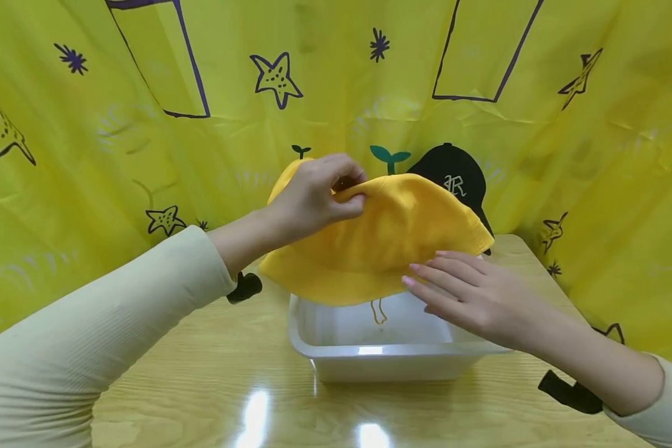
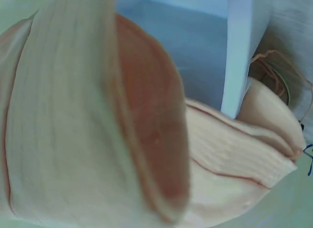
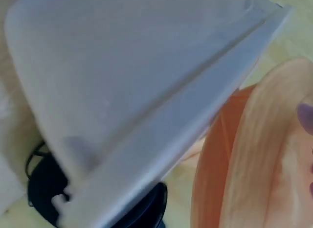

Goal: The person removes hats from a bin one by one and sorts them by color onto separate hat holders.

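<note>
My left hand (image 1: pixel 319 190) pinches the crown of a yellow bucket hat (image 1: pixel 403 218) between thumb and curled fingers. The hat hangs over a white plastic tub (image 1: pixel 392 351), brim downward, with a thin yellow cord (image 1: pixel 378 312) dangling below it. A green sprout (image 1: pixel 390 158) stands up at the top edge of this hat. With fingers straight, my right hand (image 1: pixel 476 298) is at the brim's lower right; whether it touches the cloth I cannot tell. The left wrist view has the held hat (image 2: pixel 63 110) large and close, and the right wrist view shows its brim (image 3: pixel 259 154).
Behind the held hat are another yellow hat (image 1: pixel 282 180) with a small sprout and a black cap (image 1: pixel 453 177) with a white letter. All stand on a wooden table (image 1: pixel 201 373). A yellow curtain (image 1: pixel 336 74) with drawn stars hangs behind and at both sides.
</note>
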A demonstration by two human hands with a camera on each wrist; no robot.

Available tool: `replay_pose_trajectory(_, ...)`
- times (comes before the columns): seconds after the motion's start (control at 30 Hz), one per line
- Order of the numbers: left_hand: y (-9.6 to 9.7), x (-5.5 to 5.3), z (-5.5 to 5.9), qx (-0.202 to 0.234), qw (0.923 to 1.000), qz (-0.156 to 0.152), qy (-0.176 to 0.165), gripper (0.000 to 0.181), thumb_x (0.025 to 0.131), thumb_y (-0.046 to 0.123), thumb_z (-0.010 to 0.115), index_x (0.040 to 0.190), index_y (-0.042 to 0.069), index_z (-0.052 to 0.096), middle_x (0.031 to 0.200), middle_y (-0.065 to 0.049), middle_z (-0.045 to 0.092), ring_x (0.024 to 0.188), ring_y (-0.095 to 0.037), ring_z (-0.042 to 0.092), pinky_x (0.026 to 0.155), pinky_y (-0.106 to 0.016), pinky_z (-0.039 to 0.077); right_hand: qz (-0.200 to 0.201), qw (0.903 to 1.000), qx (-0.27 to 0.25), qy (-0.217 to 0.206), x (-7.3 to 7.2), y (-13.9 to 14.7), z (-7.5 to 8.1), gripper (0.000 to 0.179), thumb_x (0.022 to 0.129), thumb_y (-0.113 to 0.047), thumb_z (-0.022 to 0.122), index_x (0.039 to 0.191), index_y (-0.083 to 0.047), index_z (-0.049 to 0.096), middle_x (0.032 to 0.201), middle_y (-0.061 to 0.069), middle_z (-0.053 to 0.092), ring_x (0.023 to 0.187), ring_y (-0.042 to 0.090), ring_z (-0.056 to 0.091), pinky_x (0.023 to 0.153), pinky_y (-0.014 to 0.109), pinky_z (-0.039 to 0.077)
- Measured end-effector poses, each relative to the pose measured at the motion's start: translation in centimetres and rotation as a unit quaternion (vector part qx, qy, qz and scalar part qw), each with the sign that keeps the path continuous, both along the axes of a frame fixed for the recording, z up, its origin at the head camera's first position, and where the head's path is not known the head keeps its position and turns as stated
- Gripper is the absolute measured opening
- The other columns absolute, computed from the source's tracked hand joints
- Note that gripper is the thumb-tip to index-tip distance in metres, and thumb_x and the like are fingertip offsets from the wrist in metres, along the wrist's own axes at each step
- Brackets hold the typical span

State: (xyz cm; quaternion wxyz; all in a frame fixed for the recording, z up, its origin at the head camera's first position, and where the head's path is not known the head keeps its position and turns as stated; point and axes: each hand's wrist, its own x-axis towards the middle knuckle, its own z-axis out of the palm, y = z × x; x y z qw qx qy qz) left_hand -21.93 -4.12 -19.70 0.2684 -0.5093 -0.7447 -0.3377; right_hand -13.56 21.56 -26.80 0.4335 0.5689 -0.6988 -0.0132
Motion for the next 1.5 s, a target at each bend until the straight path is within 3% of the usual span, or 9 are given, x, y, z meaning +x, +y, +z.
replay_pose_trajectory(0.2,-0.2,0.5,-0.3,0.005,1.0,-0.002,-0.008,0.006,0.078,-0.003,0.065,0.079,0.001,0.061,0.075,-0.007,0.059,0.071,-0.015,0.052,0.066,-0.022,0.045,-0.059,0.9921,0.086,0.069,-1.9,-1.8,-1.4,0.035,0.102,-0.006,0.03,0.131,-0.006,0.049,0.119,0.016,0.055,0.102,0.03,0.054,0.091,0.04,0.047)
replay_pose_trajectory(0.33,-0.3,0.9,-0.5,0.0,0.9994,0.0,-0.034,0.006,0.078,-0.002,0.066,0.081,0.0,0.061,0.076,-0.007,0.059,0.071,-0.014,0.053,0.067,-0.021,0.045,-0.077,0.9887,0.065,0.111,-2.8,-2.5,-1.8,0.034,0.1,-0.004,0.033,0.128,-0.004,0.052,0.115,0.016,0.054,0.092,0.03,0.051,0.079,0.038,0.047)
replay_pose_trajectory(0.43,-0.5,1.2,-0.8,0.001,0.9985,0.012,-0.053,0.005,0.078,-0.001,0.065,0.081,0.0,0.062,0.076,-0.006,0.06,0.071,-0.013,0.054,0.067,-0.021,0.046,-0.075,0.9912,0.03,0.105,-3.0,-2.7,-1.4,0.031,0.097,-0.007,0.039,0.123,-0.004,0.056,0.11,0.017,0.056,0.083,0.031,0.05,0.07,0.04,0.043)
replay_pose_trajectory(0.6,-1.0,1.6,-0.4,0.017,0.9963,0.042,-0.073,0.005,0.078,0.001,0.066,0.083,-0.001,0.064,0.077,-0.006,0.063,0.071,-0.013,0.056,0.068,-0.022,0.047,-0.087,0.9901,0.063,0.09,-2.8,-2.6,-1.1,0.035,0.098,-0.013,0.037,0.13,-0.008,0.05,0.118,0.018,0.052,0.093,0.032,0.05,0.079,0.042,0.045)
replay_pose_trajectory(0.93,-0.9,2.2,2.1,0.066,0.9885,0.048,-0.128,0.008,0.08,0.0,0.067,0.087,-0.003,0.064,0.081,-0.009,0.063,0.073,-0.015,0.054,0.068,-0.022,0.046,0.037,0.9763,0.052,0.207,-5.5,-1.5,-0.4,0.033,0.099,-0.008,0.042,0.131,-0.007,0.05,0.115,0.009,0.051,0.09,0.025,0.055,0.075,0.034,0.051)
replay_pose_trajectory(1.03,-1.1,2.1,2.3,0.075,0.9853,0.062,-0.14,0.008,0.081,0.001,0.067,0.088,-0.002,0.064,0.08,-0.009,0.063,0.072,-0.014,0.053,0.068,-0.021,0.045,0.078,0.9799,0.057,0.175,-5.9,-0.7,0.2,0.027,0.1,-0.009,0.041,0.122,-0.005,0.057,0.109,0.01,0.057,0.084,0.025,0.059,0.071,0.036,0.052)
replay_pose_trajectory(1.13,-1.3,1.9,2.3,0.081,0.9828,0.075,-0.148,0.008,0.081,0.001,0.067,0.089,-0.002,0.064,0.081,-0.008,0.063,0.071,-0.013,0.053,0.067,-0.021,0.045,0.089,0.9917,0.023,0.089,-6.0,-0.1,0.3,0.024,0.1,-0.011,0.043,0.109,-0.002,0.063,0.097,0.012,0.064,0.077,0.026,0.061,0.065,0.037,0.051)
replay_pose_trajectory(1.33,-1.7,1.7,1.9,0.084,0.98,0.087,-0.158,0.009,0.082,0.001,0.067,0.09,-0.002,0.064,0.082,-0.009,0.063,0.072,-0.014,0.053,0.066,-0.021,0.045,0.042,0.995,-0.078,-0.046,-5.8,-0.2,0.3,0.027,0.097,-0.019,0.048,0.092,0.0,0.067,0.082,0.008,0.067,0.069,0.024,0.062,0.059,0.039,0.052)
replay_pose_trajectory(1.5,-1.8,1.7,1.6,0.094,0.9753,0.103,-0.171,0.01,0.082,0.002,0.068,0.09,-0.002,0.063,0.083,-0.009,0.063,0.071,-0.014,0.052,0.065,-0.02,0.044,0.014,0.9922,-0.103,-0.068,-5.4,-0.9,0.4,0.028,0.096,-0.022,0.047,0.092,-0.003,0.067,0.083,0.005,0.068,0.067,0.023,0.063,0.051,0.037,0.05)
